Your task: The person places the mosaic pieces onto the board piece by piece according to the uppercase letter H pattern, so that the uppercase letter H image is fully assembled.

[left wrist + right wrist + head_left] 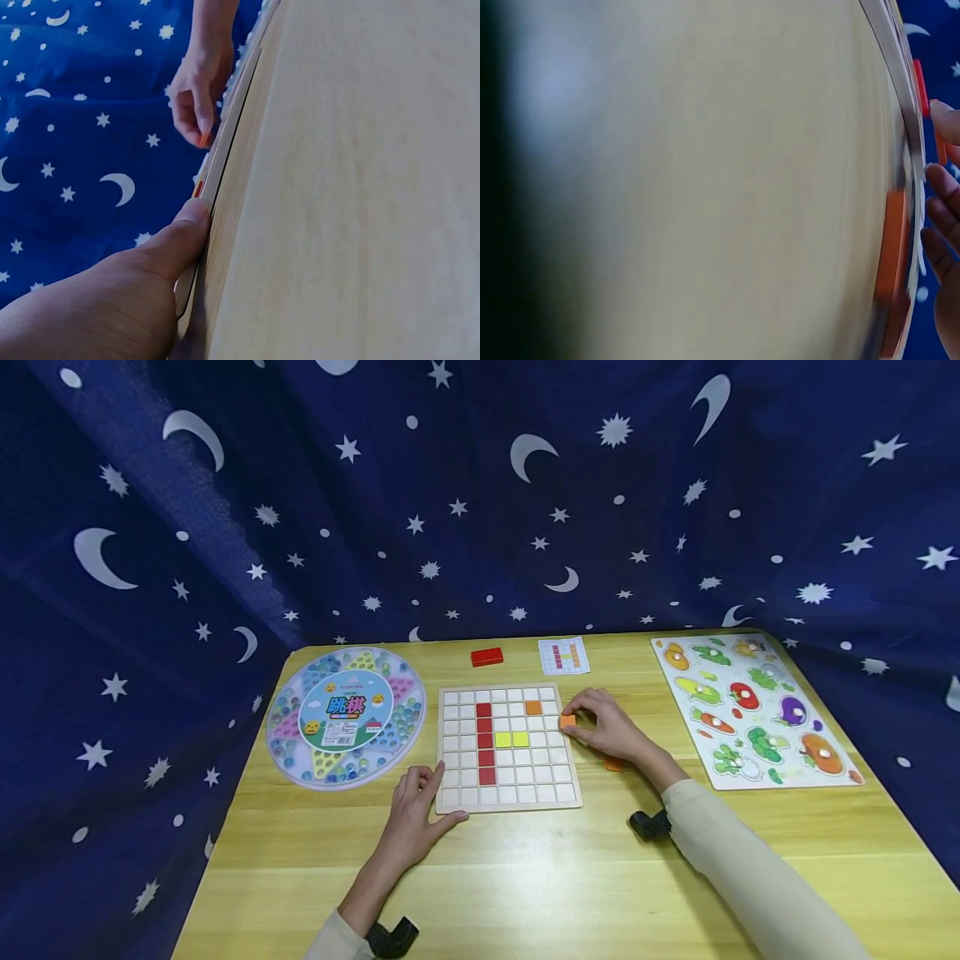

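A wooden grid board point(516, 804) lies in the middle of the table. Red tiles point(485, 740) form a column on it, two yellow tiles point(512, 740) sit side by side to their right, and one orange square tile point(533, 707) is near the top right. My right hand point(606, 727) pinches another orange tile point(567, 721) between thumb and fingertips at the board's right edge. At the lower left corner my left hand point(414, 814) rests against the board, thumb along the near edge. In the left wrist view the thumb point(184, 232) touches the board's edge.
More orange tiles point(613, 765) lie partly hidden under my right forearm. Behind the board are a red block point(487, 657) and a pattern card point(565, 656). A round marble game board point(346, 718) lies left; a vegetable puzzle board point(757, 710) lies right. A starry curtain point(480, 527) hangs behind.
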Available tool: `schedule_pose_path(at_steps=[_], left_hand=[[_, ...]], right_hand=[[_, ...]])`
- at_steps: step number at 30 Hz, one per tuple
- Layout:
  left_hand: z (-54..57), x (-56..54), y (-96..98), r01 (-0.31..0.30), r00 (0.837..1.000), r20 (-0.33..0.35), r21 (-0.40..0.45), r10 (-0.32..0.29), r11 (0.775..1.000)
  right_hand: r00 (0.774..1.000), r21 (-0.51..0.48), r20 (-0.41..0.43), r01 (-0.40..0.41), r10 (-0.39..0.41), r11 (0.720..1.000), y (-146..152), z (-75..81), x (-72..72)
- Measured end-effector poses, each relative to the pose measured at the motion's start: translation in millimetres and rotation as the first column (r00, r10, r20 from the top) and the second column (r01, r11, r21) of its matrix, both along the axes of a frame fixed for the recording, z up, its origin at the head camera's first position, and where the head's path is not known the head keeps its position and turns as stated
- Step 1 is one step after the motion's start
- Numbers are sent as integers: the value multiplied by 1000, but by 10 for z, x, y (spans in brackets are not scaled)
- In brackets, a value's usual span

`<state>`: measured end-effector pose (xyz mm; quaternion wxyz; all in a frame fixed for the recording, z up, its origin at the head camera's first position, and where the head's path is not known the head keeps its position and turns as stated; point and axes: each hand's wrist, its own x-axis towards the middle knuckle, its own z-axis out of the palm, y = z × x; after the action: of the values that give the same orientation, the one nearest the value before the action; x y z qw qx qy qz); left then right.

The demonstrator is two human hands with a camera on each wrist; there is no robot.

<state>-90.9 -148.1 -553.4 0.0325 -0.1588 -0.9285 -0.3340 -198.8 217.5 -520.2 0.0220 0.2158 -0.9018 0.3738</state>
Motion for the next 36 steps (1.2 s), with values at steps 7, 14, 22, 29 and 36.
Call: schedule_pose_path(at_steps=[7,14,22,29,36], left_hand=[[-20,-10,-2,1,1000,-15,-12,-1,1000],[-16,-14,10,1,1000,-24,-11,-1,1000],[-10,-16,2,-2,1000,-20,-11,2,1000],[-4,-18,3,-1,1000,-23,-16,1,1000],[-19,-18,-1,-1,1000,-21,-11,1,1000]], right_hand=[[998,-3,-10,-62,62,998,-238,14,-96],[998,17,-32,-63,63,998,-356,-26,-152],[998,62,9,-56,55,997,-410,-42,-191],[998,64,-2,-61,61,996,-434,-71,-200],[997,32,56,-54,52,998,-431,-75,-199]])
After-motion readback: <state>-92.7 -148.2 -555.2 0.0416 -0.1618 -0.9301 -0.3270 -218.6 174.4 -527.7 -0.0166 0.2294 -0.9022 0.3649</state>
